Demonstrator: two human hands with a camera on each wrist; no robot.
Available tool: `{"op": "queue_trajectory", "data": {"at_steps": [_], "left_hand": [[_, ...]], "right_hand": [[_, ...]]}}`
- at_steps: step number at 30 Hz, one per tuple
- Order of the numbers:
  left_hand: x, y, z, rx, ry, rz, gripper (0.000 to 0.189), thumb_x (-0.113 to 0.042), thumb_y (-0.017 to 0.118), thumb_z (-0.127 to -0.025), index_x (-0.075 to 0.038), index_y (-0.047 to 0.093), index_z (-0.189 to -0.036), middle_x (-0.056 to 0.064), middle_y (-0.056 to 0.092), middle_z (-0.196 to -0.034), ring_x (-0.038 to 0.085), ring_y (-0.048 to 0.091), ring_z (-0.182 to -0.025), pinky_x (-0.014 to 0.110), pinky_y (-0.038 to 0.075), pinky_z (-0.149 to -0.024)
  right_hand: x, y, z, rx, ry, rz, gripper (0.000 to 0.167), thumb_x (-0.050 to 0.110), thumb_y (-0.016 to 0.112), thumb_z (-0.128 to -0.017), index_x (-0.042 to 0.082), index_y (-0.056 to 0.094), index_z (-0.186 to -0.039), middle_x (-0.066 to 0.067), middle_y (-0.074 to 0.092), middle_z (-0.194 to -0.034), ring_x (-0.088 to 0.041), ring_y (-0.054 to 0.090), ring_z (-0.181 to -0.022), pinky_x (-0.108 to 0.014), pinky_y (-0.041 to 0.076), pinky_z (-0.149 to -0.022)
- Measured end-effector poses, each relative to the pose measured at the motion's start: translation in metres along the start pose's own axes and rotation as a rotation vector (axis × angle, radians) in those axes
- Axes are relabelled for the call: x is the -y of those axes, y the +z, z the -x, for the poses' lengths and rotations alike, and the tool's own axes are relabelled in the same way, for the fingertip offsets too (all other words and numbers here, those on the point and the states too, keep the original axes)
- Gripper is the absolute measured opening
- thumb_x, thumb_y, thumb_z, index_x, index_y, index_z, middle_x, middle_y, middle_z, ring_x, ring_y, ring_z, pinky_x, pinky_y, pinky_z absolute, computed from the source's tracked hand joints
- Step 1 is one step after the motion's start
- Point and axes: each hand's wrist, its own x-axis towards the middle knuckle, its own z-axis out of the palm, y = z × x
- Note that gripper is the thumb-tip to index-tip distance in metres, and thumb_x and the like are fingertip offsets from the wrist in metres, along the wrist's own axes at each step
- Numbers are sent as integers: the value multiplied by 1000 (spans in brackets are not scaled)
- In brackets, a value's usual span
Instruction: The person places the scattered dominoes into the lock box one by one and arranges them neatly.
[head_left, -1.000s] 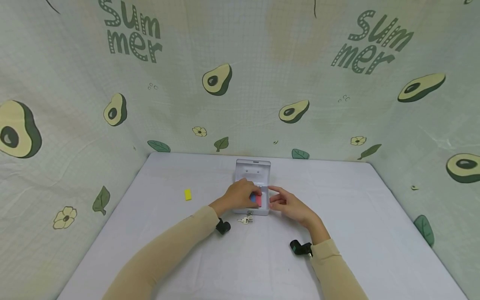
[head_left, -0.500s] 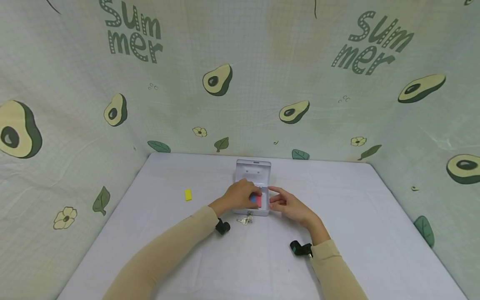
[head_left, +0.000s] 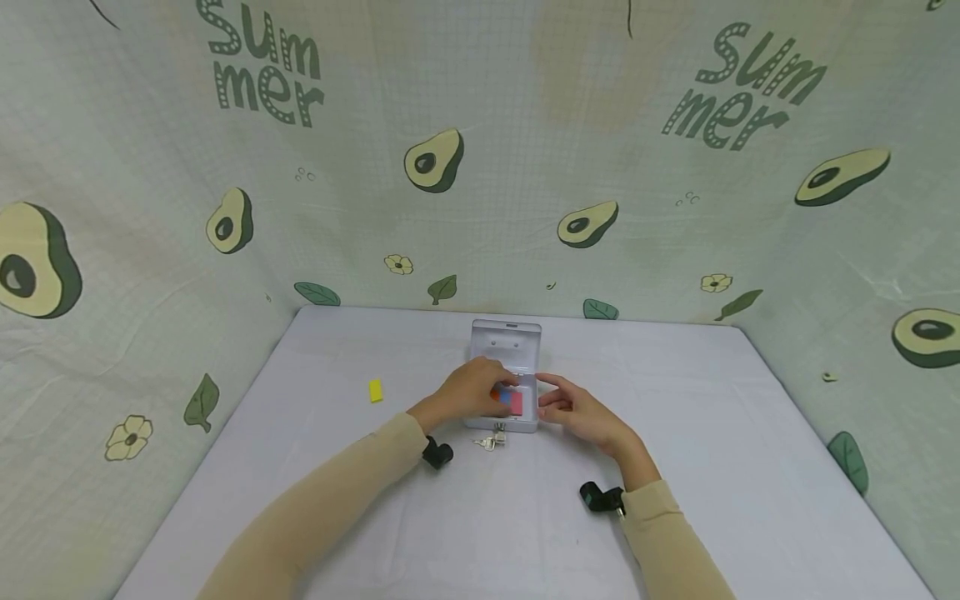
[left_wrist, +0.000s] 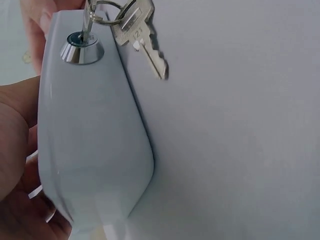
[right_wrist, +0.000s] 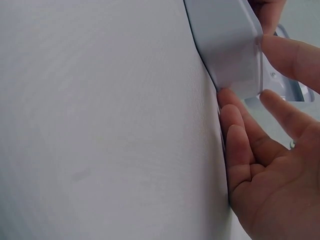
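Observation:
A small pale-grey cash box (head_left: 531,402) stands on the table, its lid (head_left: 506,337) raised behind. Orange (head_left: 495,393), blue (head_left: 506,397) and pink (head_left: 516,404) pieces show inside it. My left hand (head_left: 472,388) reaches over the left wall, thumb and fingers apart around the orange and blue pieces; the box front hides part of the fingers in the left wrist view. Along the right wall, my right hand (head_left: 581,412) touches the box with its fingertips; in the right wrist view two fingers meet the box's rim (right_wrist: 261,60). Keys on a ring (left_wrist: 137,30) hang from the front lock (left_wrist: 82,50).
Left of the box, a yellow rectangular piece (head_left: 376,390) lies on the white-covered table (head_left: 480,517). A printed cloth with avocados hangs behind and on both sides.
My left hand has drawn slightly left, uncovering the orange piece and more of the blue one. The right hand, the box and the yellow piece stay put.

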Motion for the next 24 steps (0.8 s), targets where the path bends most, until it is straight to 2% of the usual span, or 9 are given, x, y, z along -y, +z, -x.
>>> {"op": "queue_trajectory", "data": {"at_steps": [13,24], "left_hand": [[9,-15,11,-9,6,38,43,-31,86,-91,-17,77,-130,-4,72,-112,13,56,-97,27,51,-82],[14,-23,22,-33,-19,35,44,-33,88,-89,-20,77,-130,-3,73,-120,17,59,-108,35,54,-95]], "right_hand": [[-1,0,-1,1,-2,2,68,24,72,-102,17,42,-162,-14,66,-133,-26,63,-120,-51,49,-109],[1,1,0,-6,2,11,68,25,73,-102,17,43,-162,-13,66,-133,-25,63,-119,-50,49,-110]]}}
